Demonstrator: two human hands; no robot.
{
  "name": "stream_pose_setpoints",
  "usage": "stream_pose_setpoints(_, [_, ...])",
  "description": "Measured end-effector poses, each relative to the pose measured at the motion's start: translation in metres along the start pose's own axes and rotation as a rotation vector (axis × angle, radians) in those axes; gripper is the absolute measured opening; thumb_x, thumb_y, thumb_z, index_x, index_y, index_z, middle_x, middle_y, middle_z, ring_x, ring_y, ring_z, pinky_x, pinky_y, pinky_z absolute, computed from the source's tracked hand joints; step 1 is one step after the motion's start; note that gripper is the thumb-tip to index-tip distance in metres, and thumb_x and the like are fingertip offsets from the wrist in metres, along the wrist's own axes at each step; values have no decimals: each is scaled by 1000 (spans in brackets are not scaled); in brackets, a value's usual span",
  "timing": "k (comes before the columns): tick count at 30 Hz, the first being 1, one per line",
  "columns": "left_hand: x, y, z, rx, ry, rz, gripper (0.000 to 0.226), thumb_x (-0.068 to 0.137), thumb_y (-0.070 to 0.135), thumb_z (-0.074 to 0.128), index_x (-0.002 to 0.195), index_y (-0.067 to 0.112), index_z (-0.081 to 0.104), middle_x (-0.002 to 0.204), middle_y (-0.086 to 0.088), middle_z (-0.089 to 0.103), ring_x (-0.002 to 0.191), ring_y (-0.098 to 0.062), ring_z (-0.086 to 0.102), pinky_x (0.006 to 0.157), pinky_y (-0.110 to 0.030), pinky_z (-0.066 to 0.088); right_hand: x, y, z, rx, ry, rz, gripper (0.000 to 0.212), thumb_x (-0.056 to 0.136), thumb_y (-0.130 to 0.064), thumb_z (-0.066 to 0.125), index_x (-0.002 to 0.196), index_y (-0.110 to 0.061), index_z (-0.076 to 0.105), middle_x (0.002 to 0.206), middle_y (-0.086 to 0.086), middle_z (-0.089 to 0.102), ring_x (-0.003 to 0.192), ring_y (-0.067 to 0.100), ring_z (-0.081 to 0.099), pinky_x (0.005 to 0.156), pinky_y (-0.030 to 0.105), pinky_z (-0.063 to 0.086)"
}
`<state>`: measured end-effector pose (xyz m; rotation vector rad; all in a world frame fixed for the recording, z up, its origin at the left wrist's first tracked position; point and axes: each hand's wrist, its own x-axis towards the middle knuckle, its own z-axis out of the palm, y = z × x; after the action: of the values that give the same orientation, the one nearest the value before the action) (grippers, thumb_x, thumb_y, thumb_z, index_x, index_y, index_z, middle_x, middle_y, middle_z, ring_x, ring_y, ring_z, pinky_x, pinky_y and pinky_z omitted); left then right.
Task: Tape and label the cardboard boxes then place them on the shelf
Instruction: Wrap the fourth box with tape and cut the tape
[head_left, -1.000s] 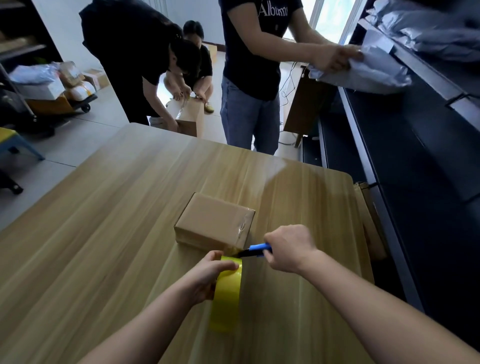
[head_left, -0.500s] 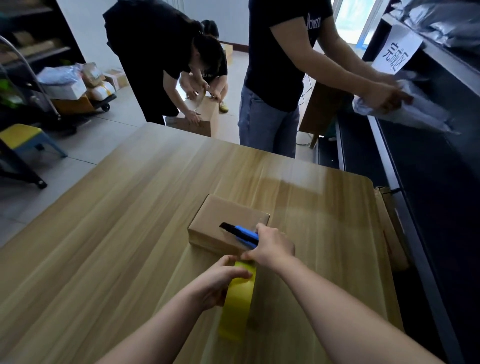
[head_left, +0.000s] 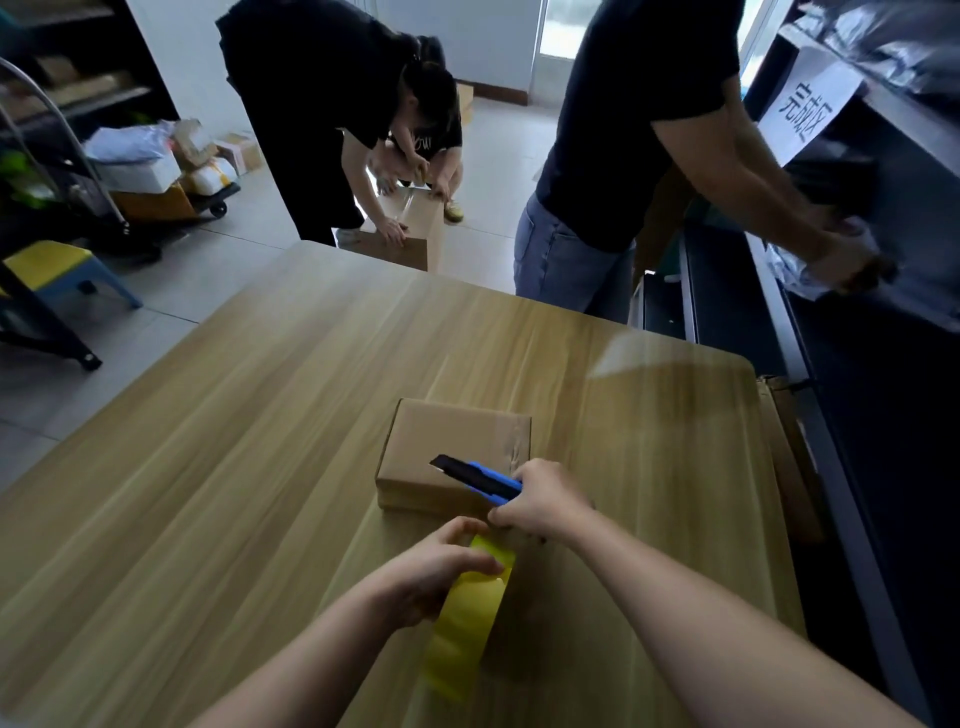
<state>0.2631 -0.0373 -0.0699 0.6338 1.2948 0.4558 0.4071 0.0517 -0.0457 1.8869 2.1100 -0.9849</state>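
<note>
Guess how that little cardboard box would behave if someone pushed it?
The box lies low and flat, so it would probably slide rather than tip. The table looks smooth, so likely easily. Its crisp edges suggest it is fairly stiff.

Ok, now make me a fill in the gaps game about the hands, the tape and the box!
The left hand holds a roll of tape coloured ____.
The right hand grips a knife whose handle is black and ____.
On the wooden table lies just ____ cardboard box.
Missing words: yellow, blue, one.
</note>
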Motion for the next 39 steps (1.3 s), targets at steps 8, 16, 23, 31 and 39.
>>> stream_pose_setpoints(8, [-9, -2, 1, 52, -53, 35, 61, 74, 23, 75, 126, 34, 44, 122, -12, 58, 112, -34, 61, 96, -52, 50, -11, -5, -2, 409, -280, 105, 32, 83, -15, 73, 110, -7, 57, 76, 4, 62, 57, 9, 58, 52, 20, 49])
stream_pose_setpoints(16, [-18, 2, 1, 163, -85, 56, 70, 75, 27, 74, 128, 48, 33, 125, -3, 47, 112, -28, 55, 95, -46, 52, -15, 2, 1, 556, -266, 144, 29, 82, -13, 72, 108, -9, 57, 77, 4, 60, 60, 10, 56, 53, 19, 49])
stream_pose_setpoints(23, [-24, 7, 2, 368, -70, 113, 79, 78, 14, 74, 119, 64, 28, 128, -2, 48, 115, -24, 53, 100, -47, 48, -25, 6, -10, 802, -456, 355, 13, 82, -10, 66, 93, -11, 59, 54, -2, 53, 44, 7, 47, 47, 19, 42])
stream_pose_setpoints(31, [-27, -1, 4, 345, -11, 265, 66, 81, 10, 73, 117, 55, 39, 121, -3, 54, 109, -23, 57, 95, -43, 52, -32, 2, -13, 846, -507, 388, 10, 80, -11, 67, 87, -11, 60, 58, -1, 53, 49, 8, 47, 56, 21, 42])
stream_pose_setpoints(39, [-21, -10, 10, 295, 366, 479, 35, 77, 19, 79, 97, 40, 61, 121, 15, 43, 104, -12, 58, 88, -37, 56, -31, -6, -12, 797, -510, 323, 19, 78, -9, 69, 95, -10, 61, 59, -1, 55, 47, 9, 49, 52, 22, 44])
